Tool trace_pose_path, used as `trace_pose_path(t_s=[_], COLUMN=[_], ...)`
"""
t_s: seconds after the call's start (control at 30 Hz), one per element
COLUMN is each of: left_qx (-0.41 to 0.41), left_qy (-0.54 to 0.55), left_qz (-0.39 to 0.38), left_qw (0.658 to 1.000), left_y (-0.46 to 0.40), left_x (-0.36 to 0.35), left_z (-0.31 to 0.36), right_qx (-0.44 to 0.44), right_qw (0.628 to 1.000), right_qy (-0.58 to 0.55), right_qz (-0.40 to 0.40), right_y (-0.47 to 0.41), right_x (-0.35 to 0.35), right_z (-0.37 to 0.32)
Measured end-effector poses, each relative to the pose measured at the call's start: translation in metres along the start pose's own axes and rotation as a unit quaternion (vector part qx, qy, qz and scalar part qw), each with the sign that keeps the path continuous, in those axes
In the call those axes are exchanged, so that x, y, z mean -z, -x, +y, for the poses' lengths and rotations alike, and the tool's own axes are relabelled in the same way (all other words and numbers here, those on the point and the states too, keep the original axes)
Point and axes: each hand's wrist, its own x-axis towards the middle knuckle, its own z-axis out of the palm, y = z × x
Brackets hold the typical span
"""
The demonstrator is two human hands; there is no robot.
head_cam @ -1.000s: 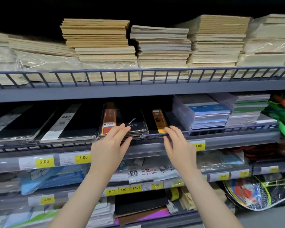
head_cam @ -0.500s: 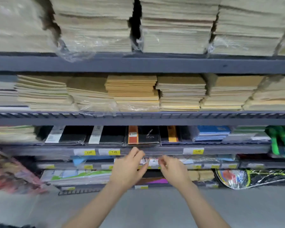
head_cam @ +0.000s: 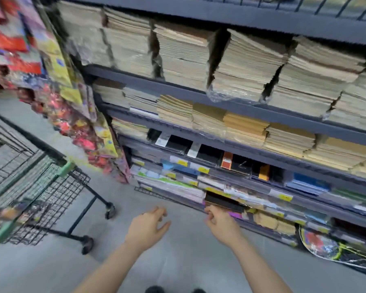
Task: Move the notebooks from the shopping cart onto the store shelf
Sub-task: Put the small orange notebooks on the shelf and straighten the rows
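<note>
Both my hands hang in front of me over the grey floor, holding nothing. My left hand [head_cam: 147,226] has loosely spread fingers; my right hand [head_cam: 221,224] has loosely curled fingers, close to the lower shelf edge. Black notebooks with orange spines [head_cam: 239,163] lie on the store shelf [head_cam: 262,157] ahead. The black wire shopping cart [head_cam: 36,187] with green trim stands at the left. Something colourful lies blurred in its basket; I cannot tell what it is.
Tall stacks of beige and brown notebooks [head_cam: 247,66] fill the upper shelves. Colourful hanging packs [head_cam: 57,85] flank the shelving on the left. Lower shelves carry price tags and wrapped paper goods; a racket bag [head_cam: 330,248] leans at the bottom right.
My hands left the shelf rail and dropped low, away from the black notebooks. The view pulled back and swung left, bringing the cart into sight.
</note>
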Motion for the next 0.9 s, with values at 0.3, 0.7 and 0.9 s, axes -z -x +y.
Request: trace_pose_path(t_s=[0.3, 0.7, 0.9], left_qx=[0.137, 0.205, 0.224], left_qy=[0.009, 0.032, 0.072], left_qz=[-0.051, -0.034, 0.023], left_qw=[0.989, 0.978, 0.972], left_y=[0.118, 0.25, 0.231], left_x=[0.045, 0.17, 0.209], left_z=[-0.138, -0.375, -0.432], right_qx=[-0.008, 0.002, 0.014], right_qw=[0.996, 0.996, 0.996], right_qy=[0.045, -0.012, -0.03], right_qz=[-0.079, -0.083, -0.077], right_y=[0.014, 0.005, -0.023], right_x=[-0.116, -0.268, -0.29], right_z=[-0.099, -0.322, -0.382])
